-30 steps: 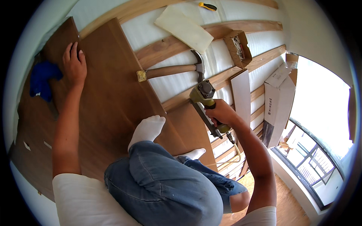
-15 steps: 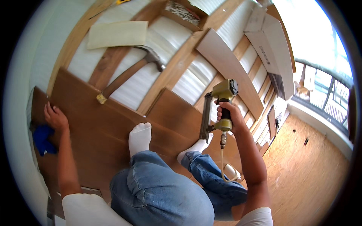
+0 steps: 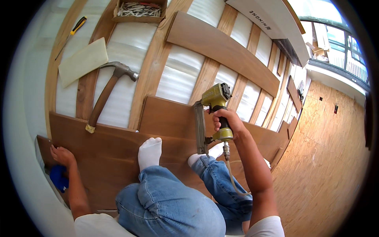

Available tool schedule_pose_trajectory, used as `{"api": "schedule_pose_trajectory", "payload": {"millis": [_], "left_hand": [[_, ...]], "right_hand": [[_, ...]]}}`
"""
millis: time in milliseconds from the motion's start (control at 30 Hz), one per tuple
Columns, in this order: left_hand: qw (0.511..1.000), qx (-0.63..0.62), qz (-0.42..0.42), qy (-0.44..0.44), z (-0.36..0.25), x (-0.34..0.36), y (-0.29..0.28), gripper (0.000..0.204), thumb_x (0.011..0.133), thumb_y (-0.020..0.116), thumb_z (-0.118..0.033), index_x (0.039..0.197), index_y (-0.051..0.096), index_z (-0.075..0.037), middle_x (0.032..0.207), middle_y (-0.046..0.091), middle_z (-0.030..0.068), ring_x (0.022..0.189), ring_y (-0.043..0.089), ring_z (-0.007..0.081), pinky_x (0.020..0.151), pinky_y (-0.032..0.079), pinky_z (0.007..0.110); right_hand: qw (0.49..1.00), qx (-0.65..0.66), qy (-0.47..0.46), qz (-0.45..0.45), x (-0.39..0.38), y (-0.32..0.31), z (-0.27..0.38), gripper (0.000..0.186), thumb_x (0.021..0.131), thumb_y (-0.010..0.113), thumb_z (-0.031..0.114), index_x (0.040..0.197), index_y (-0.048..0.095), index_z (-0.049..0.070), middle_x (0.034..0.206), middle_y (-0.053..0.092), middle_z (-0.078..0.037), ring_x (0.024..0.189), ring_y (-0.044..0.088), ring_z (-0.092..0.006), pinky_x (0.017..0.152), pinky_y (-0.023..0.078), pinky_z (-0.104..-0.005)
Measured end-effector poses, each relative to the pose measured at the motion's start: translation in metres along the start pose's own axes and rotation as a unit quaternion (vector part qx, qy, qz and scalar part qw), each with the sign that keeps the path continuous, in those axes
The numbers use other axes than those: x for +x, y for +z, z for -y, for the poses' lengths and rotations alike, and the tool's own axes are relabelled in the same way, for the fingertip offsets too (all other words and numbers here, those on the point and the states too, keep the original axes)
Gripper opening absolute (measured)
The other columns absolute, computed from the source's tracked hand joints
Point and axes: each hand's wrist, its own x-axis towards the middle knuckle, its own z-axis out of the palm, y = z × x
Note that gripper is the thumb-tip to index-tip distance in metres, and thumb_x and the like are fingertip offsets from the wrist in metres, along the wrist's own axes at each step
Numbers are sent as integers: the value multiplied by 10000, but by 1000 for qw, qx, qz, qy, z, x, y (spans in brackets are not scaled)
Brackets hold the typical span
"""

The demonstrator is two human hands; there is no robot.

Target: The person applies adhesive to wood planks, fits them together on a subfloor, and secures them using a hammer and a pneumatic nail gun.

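My right hand point(image 3: 231, 121) is wrapped round the black grip of an olive-green pneumatic nail gun point(image 3: 215, 96). Its long magazine hangs down on the left, above my right foot. A pale air hose point(image 3: 233, 179) runs from the grip's base. On the far left, my left hand point(image 3: 63, 155) lies at the end of a brown floorboard point(image 3: 102, 154), fingers extended and no tool in them. Beside that wrist is a blue object point(image 3: 59, 178), its kind unclear. A claw hammer point(image 3: 103, 98) rests across the joists, its handle end on the board.
Wooden joists point(image 3: 152, 65) run over white foam sheeting. A loose plank point(image 3: 221, 51) lies across them. Farther off are a box of fasteners point(image 3: 140, 12), a screwdriver point(image 3: 73, 33), a cream-coloured block point(image 3: 83, 61) and a long white carton point(image 3: 272, 23). Particleboard floor point(image 3: 316, 158) spreads to the right.
My view has turned, so the hammer and joists sit further left and lower. My right hand keeps hold of the nail gun; my left hand stays by the board's end.
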Motion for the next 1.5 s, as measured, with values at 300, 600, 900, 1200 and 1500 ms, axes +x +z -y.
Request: {"api": "schedule_pose_trajectory", "payload": {"millis": [300,600,900,1200,1500], "left_hand": [[1000,-23,5,-18,-5,3,-3,429,1030,456,-188,1400,597,-24,1423,580,180,1364,502,344,1133,385,491],[1000,-18,-21,8,-5,6,0,435,1019,440,-189,1390,600,-27,1400,592,187,1336,526,348,1113,399,507],[999,20,2,48,13,10,13,398,1025,473,-150,1369,589,14,1350,604,228,1280,564,384,1075,458,498],[995,-16,55,85,72,31,10,590,978,627,-359,1384,577,66,1376,597,287,1292,571,421,1108,438,515],[944,-149,51,291,-161,11,-96,350,1020,535,-122,1329,625,15,1322,617,232,1229,588,402,1085,458,498]], "right_hand": [[995,-97,32,-19,2,5,20,162,860,629,128,922,590,-17,703,572,-44,564,568,-134,536,530,-310],[996,-75,43,-24,0,-29,22,200,852,612,102,995,599,-38,695,561,-39,557,561,-137,530,522,-308],[996,-75,37,-14,-3,-46,17,211,866,611,109,1020,584,-32,699,550,-25,543,550,-119,535,525,-309],[995,-79,42,-48,-23,-155,23,225,852,633,106,1024,604,-37,707,587,-38,553,583,-120,541,548,-305],[996,-56,30,-65,-48,-224,9,247,863,616,89,1050,606,-72,688,570,-22,559,555,-105,529,515,-290]]}}
